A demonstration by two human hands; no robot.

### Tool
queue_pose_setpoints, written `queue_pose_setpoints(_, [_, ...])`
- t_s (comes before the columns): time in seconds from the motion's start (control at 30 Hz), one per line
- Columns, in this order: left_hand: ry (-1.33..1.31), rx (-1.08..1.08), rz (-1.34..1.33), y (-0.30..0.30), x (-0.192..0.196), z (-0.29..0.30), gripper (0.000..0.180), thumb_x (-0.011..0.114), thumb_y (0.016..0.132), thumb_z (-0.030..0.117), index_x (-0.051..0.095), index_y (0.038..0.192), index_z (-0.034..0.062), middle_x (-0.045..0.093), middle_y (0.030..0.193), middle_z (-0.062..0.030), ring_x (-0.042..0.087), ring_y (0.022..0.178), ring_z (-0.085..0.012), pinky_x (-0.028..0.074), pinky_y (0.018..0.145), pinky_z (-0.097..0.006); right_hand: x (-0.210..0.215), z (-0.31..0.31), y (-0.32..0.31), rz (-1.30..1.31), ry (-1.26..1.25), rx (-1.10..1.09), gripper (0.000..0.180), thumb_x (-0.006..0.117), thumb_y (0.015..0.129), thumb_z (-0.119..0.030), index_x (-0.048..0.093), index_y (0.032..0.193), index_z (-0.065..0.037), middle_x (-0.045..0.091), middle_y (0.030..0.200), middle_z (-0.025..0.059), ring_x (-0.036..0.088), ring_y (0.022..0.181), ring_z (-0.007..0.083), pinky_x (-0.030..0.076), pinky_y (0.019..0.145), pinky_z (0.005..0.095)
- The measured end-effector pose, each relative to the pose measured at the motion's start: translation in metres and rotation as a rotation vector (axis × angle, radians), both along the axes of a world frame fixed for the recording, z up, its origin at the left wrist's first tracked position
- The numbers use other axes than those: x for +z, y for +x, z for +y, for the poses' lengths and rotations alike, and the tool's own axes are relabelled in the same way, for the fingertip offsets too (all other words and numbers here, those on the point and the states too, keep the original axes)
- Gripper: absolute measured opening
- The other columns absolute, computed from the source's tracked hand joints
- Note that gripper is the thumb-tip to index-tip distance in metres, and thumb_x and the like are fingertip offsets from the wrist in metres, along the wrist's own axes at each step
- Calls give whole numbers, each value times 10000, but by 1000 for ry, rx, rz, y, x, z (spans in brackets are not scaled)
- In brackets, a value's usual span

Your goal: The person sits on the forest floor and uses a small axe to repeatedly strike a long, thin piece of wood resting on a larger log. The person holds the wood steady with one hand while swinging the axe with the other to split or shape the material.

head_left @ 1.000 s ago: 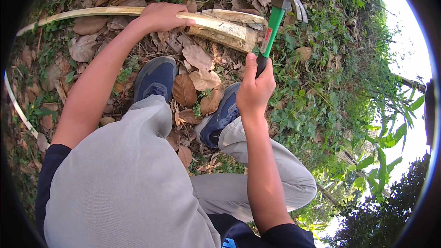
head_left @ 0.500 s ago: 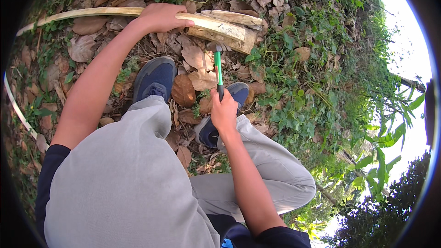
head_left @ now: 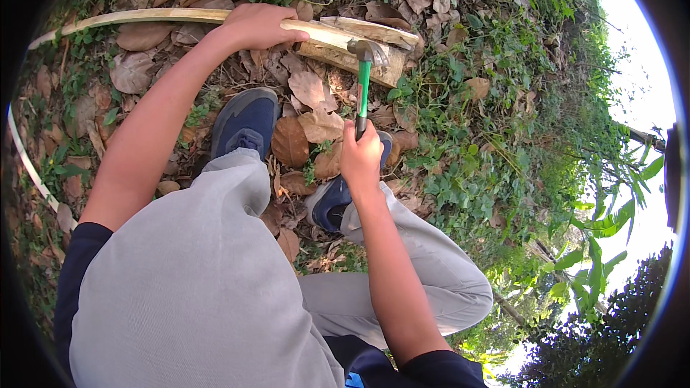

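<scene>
A long, pale wooden strip [head_left: 154, 16] runs from the far left to a few short wood pieces on the ground. My left hand [head_left: 262, 26] is closed around it near its right end, thumb toward me. Under and beside that end lie a thick wood block [head_left: 389, 72] and a split wood piece [head_left: 381, 31]. My right hand [head_left: 361, 152] grips the dark handle end of a claw hammer [head_left: 364, 86] with a green shaft. The hammer's metal head is over the strip's right end; whether it touches the wood I cannot tell.
Dry brown leaves [head_left: 307, 91] and low green plants [head_left: 460, 129] cover the ground. My blue shoes [head_left: 246, 118] stand just on the near side of the wood. Another pale strip [head_left: 32, 165] curves along the left edge. Banana-like leaves [head_left: 611, 223] rise at the right.
The hammer has moved up and to the right, its head going from the block's near edge to over the strip's end. My left hand keeps its hold on the strip.
</scene>
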State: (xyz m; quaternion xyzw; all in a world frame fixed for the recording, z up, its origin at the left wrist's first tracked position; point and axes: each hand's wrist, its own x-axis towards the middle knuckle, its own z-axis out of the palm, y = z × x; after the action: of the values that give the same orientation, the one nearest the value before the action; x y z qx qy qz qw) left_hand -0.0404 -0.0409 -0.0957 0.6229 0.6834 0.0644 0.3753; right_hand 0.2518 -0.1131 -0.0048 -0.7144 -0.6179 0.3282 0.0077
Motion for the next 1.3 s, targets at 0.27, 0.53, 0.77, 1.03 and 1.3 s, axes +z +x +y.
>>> queue_pose_setpoints(0.27, [-41,-7,-27,-2,9,0,619,526,898,745,703,1172,218,742,987,-44,708,999,-269,533,869,-443,-9,-42,23,-95,-40,-3,371,622,994,-320,609,895,38,604,657,193,593,607,335,475,624,451])
queue_pose_setpoints(0.53, [-36,-14,1,-1,-3,1,639,535,895,743,679,1195,197,731,1052,-58,691,1030,-278,520,887,-449,70,6,-26,302,332,-184,311,634,1034,-258,579,848,-15,544,600,26,474,539,103,384,511,304])
queue_pose_setpoints(0.77, [-20,-22,12,-1,4,0,686,535,895,745,662,1271,185,732,1149,-74,681,1093,-296,518,924,-451,23,15,-16,73,257,102,290,578,1045,-273,553,946,-2,657,706,180,632,616,354,477,577,451])
queue_pose_setpoints(1.03, [67,29,17,1,-6,-5,656,538,887,750,689,1221,206,743,1061,-62,697,1053,-284,534,887,-457,-16,-70,-16,83,-258,-92,370,578,1002,-319,600,1000,50,665,864,304,648,870,508,484,804,524])
queue_pose_setpoints(1.3, [79,19,9,0,-13,-4,612,540,892,741,703,1146,209,744,971,-38,709,963,-275,532,846,-447,46,-35,-33,370,168,-121,284,613,1039,-233,568,865,-12,490,583,18,434,532,109,345,501,339])
